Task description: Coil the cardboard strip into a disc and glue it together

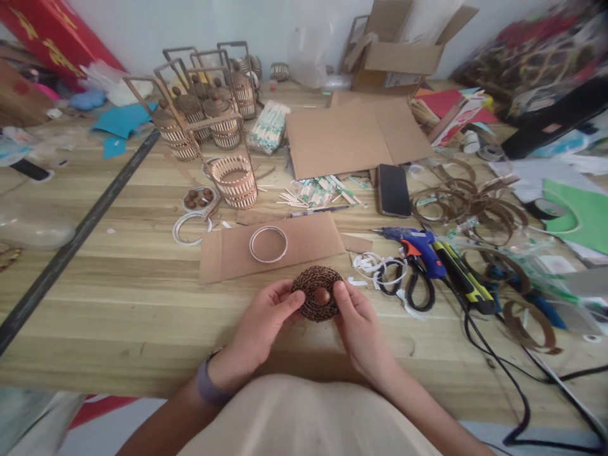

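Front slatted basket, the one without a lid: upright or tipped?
Upright: the front basket stands on the table, its round opening facing up.

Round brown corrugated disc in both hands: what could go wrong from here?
The left hand and right hand pinch the round brown corrugated disc by its edge, so a firm squeeze might crush its ridges.
The blue glue gun lies to the right with its tip exposed; a reaching hand could brush it, a burn risk if hot.

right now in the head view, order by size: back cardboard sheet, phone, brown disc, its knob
Back cardboard sheet
Brown disc and phone: unsure, the disc is nearer the camera
Knob
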`<action>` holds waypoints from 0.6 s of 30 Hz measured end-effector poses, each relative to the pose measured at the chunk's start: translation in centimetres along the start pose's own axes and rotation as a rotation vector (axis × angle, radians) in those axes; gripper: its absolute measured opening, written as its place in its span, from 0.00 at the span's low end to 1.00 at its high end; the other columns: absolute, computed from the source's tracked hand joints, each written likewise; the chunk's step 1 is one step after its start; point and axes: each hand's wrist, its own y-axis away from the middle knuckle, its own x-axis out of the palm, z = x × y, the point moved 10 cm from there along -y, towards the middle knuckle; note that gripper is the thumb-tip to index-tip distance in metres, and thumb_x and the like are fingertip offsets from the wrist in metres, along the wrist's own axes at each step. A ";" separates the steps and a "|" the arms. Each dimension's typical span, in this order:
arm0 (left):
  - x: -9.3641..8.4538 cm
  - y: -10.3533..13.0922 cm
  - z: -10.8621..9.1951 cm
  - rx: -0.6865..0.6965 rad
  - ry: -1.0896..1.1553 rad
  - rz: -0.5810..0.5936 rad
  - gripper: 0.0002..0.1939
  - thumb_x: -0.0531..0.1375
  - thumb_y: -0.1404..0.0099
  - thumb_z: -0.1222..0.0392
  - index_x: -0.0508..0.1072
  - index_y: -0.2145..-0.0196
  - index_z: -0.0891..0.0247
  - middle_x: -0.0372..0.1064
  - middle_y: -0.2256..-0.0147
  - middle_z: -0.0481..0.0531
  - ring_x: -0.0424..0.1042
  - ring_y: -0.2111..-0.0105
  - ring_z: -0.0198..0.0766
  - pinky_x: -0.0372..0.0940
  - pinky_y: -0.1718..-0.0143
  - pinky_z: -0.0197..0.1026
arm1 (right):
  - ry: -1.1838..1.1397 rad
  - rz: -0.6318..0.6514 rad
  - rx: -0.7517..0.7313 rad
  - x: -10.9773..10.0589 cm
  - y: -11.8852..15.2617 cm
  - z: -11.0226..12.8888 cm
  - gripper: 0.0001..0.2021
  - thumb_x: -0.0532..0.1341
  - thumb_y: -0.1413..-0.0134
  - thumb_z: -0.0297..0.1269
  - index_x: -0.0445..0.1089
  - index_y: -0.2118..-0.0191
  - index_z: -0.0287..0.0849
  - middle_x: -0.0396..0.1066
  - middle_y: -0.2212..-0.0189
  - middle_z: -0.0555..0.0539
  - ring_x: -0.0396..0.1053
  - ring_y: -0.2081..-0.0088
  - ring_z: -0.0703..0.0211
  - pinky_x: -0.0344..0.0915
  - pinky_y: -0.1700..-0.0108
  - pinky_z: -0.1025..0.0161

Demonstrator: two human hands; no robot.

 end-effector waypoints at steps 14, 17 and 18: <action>-0.4 0.2 -2.1 0.194 -0.397 -0.163 0.22 0.58 0.34 0.38 0.72 0.65 0.62 0.71 0.69 0.49 0.68 0.67 0.38 0.63 0.63 0.39 | 0.433 0.054 -0.106 1.5 -1.6 2.9 0.29 0.53 0.44 0.67 0.63 0.78 0.45 0.64 0.83 0.51 0.59 0.78 0.61 0.56 0.76 0.64; -0.4 0.8 -3.6 0.296 -0.551 -0.265 0.26 0.51 0.32 0.34 0.62 0.75 0.60 0.60 0.77 0.44 0.60 0.73 0.36 0.57 0.71 0.38 | 0.377 0.064 -0.106 2.5 -1.2 2.9 0.29 0.53 0.44 0.67 0.60 0.80 0.46 0.63 0.86 0.52 0.57 0.81 0.62 0.54 0.78 0.64; -0.4 0.9 -3.9 0.323 -0.577 -0.292 0.27 0.50 0.32 0.33 0.59 0.77 0.59 0.57 0.78 0.44 0.58 0.75 0.35 0.55 0.72 0.38 | 0.352 0.072 -0.103 2.8 -1.0 2.9 0.29 0.53 0.44 0.67 0.59 0.80 0.46 0.63 0.86 0.52 0.57 0.82 0.63 0.54 0.79 0.64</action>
